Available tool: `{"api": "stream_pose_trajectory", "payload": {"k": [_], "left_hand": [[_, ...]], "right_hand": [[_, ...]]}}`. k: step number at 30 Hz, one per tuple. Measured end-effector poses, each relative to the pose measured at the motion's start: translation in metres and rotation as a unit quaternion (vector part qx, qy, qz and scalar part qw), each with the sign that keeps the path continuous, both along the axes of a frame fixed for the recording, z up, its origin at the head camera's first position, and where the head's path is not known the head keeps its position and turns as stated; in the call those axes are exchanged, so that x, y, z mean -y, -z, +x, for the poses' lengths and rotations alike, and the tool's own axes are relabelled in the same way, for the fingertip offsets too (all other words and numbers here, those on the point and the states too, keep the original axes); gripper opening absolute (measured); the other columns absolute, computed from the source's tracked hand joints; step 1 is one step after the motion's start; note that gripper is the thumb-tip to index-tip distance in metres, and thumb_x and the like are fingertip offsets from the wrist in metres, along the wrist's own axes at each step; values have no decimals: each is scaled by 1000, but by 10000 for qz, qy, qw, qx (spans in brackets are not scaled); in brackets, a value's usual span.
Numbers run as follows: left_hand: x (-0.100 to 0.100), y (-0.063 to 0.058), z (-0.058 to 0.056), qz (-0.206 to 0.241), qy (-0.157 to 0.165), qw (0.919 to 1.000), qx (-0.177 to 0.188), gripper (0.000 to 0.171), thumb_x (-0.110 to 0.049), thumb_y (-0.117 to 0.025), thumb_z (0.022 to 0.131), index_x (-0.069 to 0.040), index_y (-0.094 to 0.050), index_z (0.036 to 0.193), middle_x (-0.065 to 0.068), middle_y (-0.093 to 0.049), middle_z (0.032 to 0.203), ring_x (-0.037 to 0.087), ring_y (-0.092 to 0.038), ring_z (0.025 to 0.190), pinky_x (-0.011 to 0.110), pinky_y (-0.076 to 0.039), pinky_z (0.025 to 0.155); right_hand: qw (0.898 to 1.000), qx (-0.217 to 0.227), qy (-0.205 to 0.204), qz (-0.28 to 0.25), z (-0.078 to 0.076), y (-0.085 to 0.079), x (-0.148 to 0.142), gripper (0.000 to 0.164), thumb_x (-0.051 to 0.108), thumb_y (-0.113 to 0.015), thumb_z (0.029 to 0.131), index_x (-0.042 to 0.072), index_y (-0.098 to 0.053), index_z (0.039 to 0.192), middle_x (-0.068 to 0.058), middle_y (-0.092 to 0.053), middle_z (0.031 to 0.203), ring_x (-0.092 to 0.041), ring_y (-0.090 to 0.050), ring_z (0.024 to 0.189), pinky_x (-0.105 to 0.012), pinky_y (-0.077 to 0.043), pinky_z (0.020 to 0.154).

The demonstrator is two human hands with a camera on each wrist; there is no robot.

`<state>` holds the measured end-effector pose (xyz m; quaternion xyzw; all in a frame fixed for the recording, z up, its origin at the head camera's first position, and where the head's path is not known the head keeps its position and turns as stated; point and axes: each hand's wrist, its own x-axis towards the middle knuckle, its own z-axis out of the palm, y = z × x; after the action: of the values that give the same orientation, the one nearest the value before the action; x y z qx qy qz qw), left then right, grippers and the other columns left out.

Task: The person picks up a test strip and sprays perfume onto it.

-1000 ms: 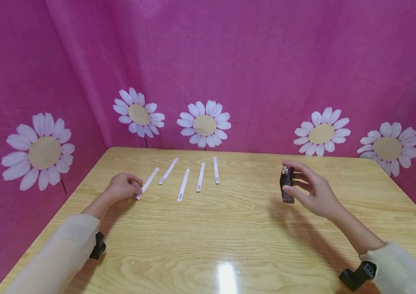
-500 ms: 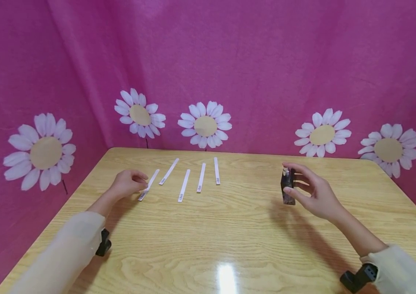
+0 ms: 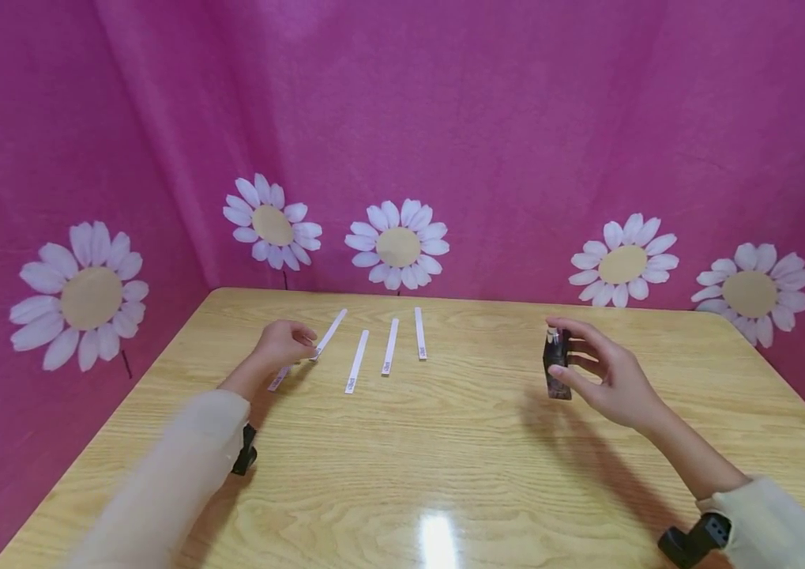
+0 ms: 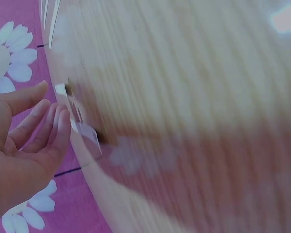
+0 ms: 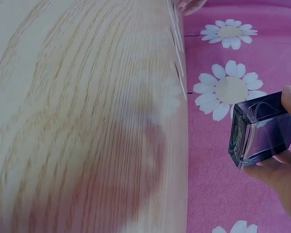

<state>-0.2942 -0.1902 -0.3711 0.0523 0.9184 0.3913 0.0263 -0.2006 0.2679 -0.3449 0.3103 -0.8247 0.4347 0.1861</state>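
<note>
Step in hand, prob light adjustment: L hand (image 3: 284,344), fingers loosely bent, thumb apart, at near end of white strip (image 3: 331,332) on table (image 3: 445,450) (contact can't tell), R hand (image 3: 604,375) pinching dark bottle (image 3: 555,346) above table; next move prob calls for gentle fingertip placement; bottle fill lvl can't tell.

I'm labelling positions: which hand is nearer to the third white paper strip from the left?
Left. The left hand is left of the third strip, by the second strip; the right hand, far right of both, holds a dark glass bottle.
</note>
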Motion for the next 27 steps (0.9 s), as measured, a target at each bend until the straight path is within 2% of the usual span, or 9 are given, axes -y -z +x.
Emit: {"api": "stream_pose_trajectory", "payload": {"k": [6,9,12,16,20,24,27], "left_hand": [[-14,5,-9,-440,-40,9988,-199,30,-2,-73,75,9,-65,102,26,-70,99,33,-66,91,31,-56,76],[-18,7,-12,-591,-149,9978,-263,29,0,-73,72,9,-66,99,25,-71,96,33,-66,89,35,-55,80],[-21,7,-12,-755,-274,9964,-260,28,0,-72,71,9,-66,97,24,-70,94,30,-65,87,37,-54,83],[-26,6,-10,-934,-399,9947,-186,26,2,-69,72,9,-66,97,23,-69,94,26,-61,84,35,-54,80],[-29,5,-10,-979,-426,9941,-202,26,5,-66,71,9,-66,97,21,-68,92,25,-60,83,32,-53,76],[-30,4,-12,-906,-483,9944,-237,28,6,-66,69,9,-66,97,20,-68,88,22,-58,78,28,-51,70],[-30,5,-13,-678,-555,9960,-156,28,8,-65,69,9,-65,96,20,-68,85,16,-57,65,23,-50,60]], "right_hand": [[10000,-26,-17,16,1,1,-1,62,-14,-68,78,-1,-48,135,21,-53,124,5,-57,107,-9,-50,90],[10000,-21,-2,34,1,1,-1,62,-14,-68,78,-1,-48,135,16,-55,124,5,-57,107,-9,-50,90],[10000,16,37,36,1,2,-1,61,-13,-68,79,-1,-49,135,16,-55,123,5,-57,106,-9,-50,90],[9999,32,82,59,2,2,0,61,-12,-68,79,1,-49,135,23,-53,124,6,-56,107,-9,-50,90],[9999,8,77,77,0,3,-1,62,-12,-69,79,2,-49,136,22,-53,125,7,-56,108,-9,-50,90],[9999,-6,83,64,-1,3,-2,62,-12,-69,79,2,-49,136,18,-54,125,6,-56,107,-8,-49,90],[10000,26,75,50,-1,3,-2,62,-12,-68,79,3,-49,136,19,-54,125,6,-57,107,-8,-50,91]]}}
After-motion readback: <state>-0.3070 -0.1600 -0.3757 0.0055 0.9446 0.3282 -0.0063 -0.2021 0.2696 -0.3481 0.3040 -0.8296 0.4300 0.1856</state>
